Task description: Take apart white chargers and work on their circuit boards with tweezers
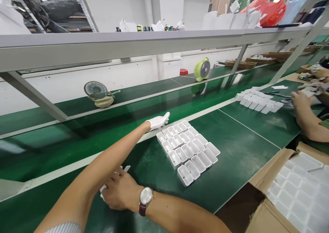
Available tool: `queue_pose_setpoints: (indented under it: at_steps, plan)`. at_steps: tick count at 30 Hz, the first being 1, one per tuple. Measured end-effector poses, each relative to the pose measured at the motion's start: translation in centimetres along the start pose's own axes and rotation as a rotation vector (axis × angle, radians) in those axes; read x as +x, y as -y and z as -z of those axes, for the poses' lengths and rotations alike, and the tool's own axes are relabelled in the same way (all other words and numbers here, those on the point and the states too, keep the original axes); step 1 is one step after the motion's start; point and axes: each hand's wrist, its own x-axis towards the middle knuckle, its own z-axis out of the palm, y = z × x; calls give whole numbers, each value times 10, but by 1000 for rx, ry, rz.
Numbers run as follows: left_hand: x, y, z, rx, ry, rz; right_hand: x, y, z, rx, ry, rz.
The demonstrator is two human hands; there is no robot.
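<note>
My left hand [158, 121], in a white glove, reaches out over the pale edge strip of the bench, just beyond the back left corner of a block of white plastic trays [185, 174]. Its fingers are stretched out and I see nothing in them. These small rectangular trays stand in close rows, hollow side up. Beneath my left forearm, my bare right hand [122, 190], with a watch [146, 196] on the wrist, is closed around a white piece [126, 168]. Fingers and forearm hide most of that piece, so its kind is unclear.
An open cardboard box [273, 209] of white trays stands at the lower right. Further right, another person's hand [303, 101] works near more white trays [259, 99]. Two small fans [96, 90] stand behind the green belt [144, 106]. A shelf [154, 41] crosses overhead.
</note>
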Motion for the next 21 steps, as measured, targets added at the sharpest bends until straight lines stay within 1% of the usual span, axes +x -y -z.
queue_pose_setpoints:
  at_steps: [2,4,6,8,11,14,17,21]
  plan:
    - [-15,12,1,-3,-12,29,-2,-1,0,1,-22,27]
    - [-26,17,-5,-31,-14,2,-3,-1,-2,4,-43,35]
    - [-33,19,-11,-63,-43,-47,-3,-1,-3,12,-51,27]
    - [-37,19,-16,-81,-97,-80,-5,-2,-3,12,-46,20]
    - [-46,22,-18,-85,-146,-81,-7,-2,1,-3,-27,31]
    - [-62,30,-20,-82,-117,-81,-9,-4,6,-22,-20,32]
    - [-79,37,-23,-82,-91,-122,-9,-5,9,-35,-32,23]
    - [-92,43,-22,-48,-94,-177,-9,-6,14,-45,-6,24]
